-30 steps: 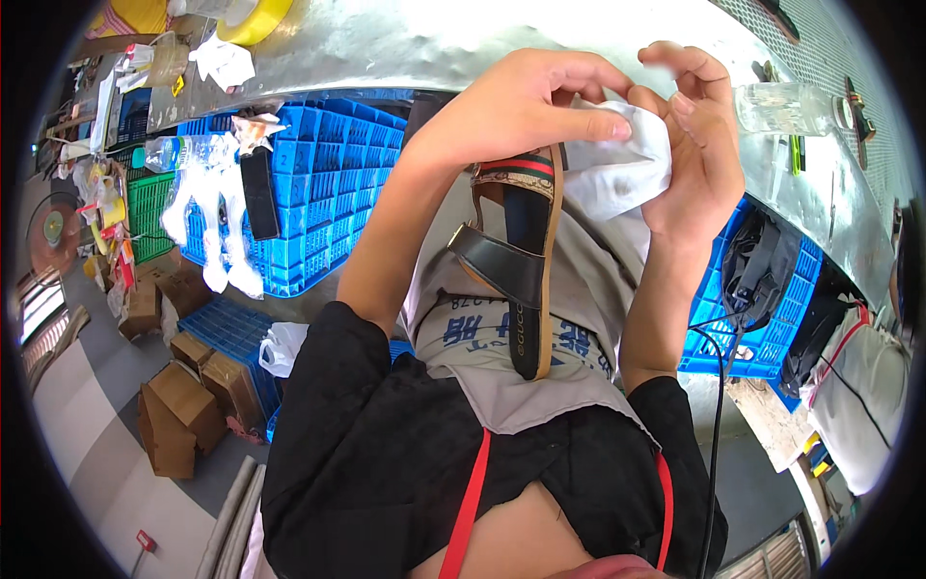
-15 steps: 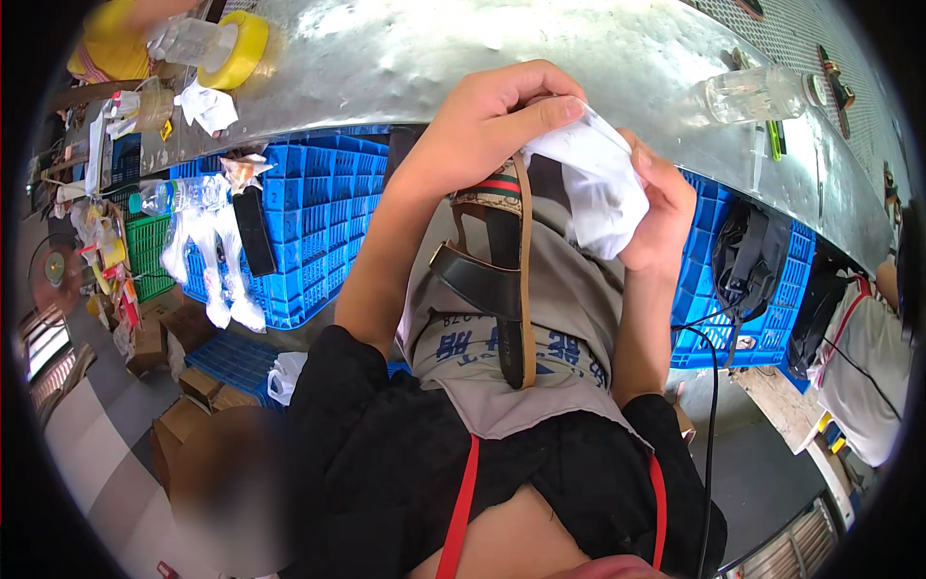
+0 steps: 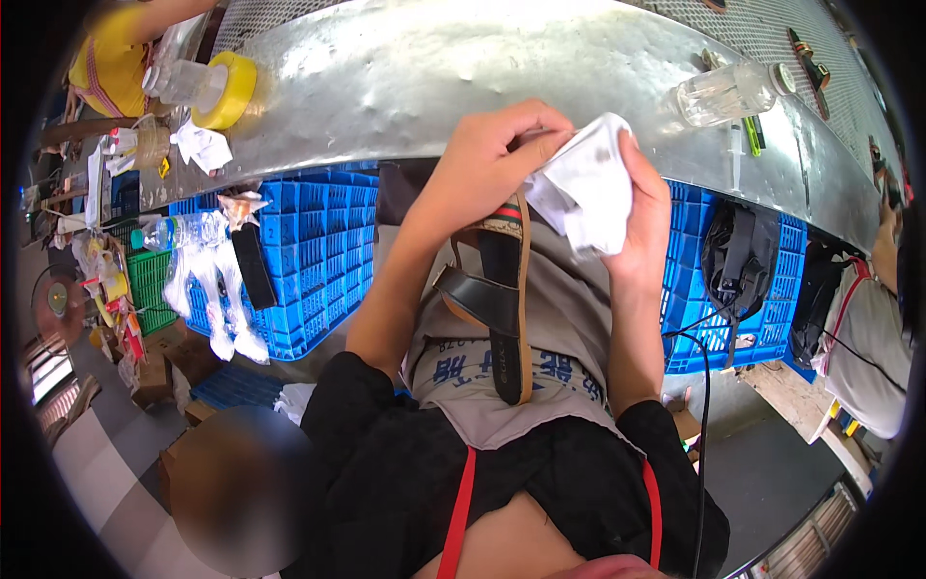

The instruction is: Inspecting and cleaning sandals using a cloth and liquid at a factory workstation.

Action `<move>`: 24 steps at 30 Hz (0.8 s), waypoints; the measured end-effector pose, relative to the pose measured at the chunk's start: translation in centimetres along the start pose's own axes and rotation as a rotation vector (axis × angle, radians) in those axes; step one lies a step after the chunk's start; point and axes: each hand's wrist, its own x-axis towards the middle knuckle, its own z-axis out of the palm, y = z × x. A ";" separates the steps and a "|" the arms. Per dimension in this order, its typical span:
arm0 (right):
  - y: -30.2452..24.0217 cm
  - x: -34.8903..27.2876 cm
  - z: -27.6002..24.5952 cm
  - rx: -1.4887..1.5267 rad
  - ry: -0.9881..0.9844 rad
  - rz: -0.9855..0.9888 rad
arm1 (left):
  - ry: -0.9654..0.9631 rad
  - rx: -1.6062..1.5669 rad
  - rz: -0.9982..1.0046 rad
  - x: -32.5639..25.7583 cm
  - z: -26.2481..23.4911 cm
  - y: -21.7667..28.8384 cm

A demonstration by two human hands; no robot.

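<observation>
A black sandal (image 3: 504,257) with a tan sole edge and a green-and-red striped strap hangs upright over my grey apron. My left hand (image 3: 490,166) is closed around its upper end, hiding that part, and its thumb lies against the edge of a white cloth (image 3: 598,179). The crumpled cloth has small dark smudges and is gripped by my right hand (image 3: 644,207), with the thumb raised along its side. Both hands are just in front of the metal bench edge.
A metal bench (image 3: 415,77) spans the far side. On it lie a clear bottle (image 3: 723,95), a yellow tape roll (image 3: 228,91) and a green pen-like item (image 3: 751,137). Blue crates (image 3: 318,261) stand underneath. A black cable (image 3: 707,425) hangs at right. Another person (image 3: 106,58) is at far left.
My right hand has shifted the cloth, which now stands up higher beside its thumb. The view has tilted slightly, so the bench sits lower. The left hand keeps its hold on the sandal.
</observation>
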 end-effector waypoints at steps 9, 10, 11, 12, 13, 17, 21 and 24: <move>-0.5 2.1 1.7 -0.238 -0.210 -0.314 | 0.082 0.123 0.025 0.5 1.7 1.3; -1.0 2.1 1.4 -0.165 -0.295 -0.241 | 0.072 0.123 0.043 0.7 1.7 1.3; -1.1 1.9 1.2 -0.105 -0.394 -0.192 | 0.055 0.133 0.043 0.7 1.7 1.3; -0.8 1.3 1.4 -0.077 -0.442 -0.148 | 0.042 0.142 0.039 0.6 1.9 1.1; -0.7 1.3 1.1 -0.040 -0.540 -0.100 | 0.048 0.046 0.063 0.7 2.2 0.5; -1.4 0.8 0.8 0.061 -0.663 -0.070 | -0.003 -0.039 0.053 0.7 2.3 0.4; -5.3 -1.4 0.9 -0.269 -0.541 -0.558 | 0.021 -0.084 -0.104 0.9 2.3 -0.4; -8.7 -2.0 2.3 -0.674 -0.078 -1.078 | 0.096 -0.165 -0.076 0.4 1.6 -1.0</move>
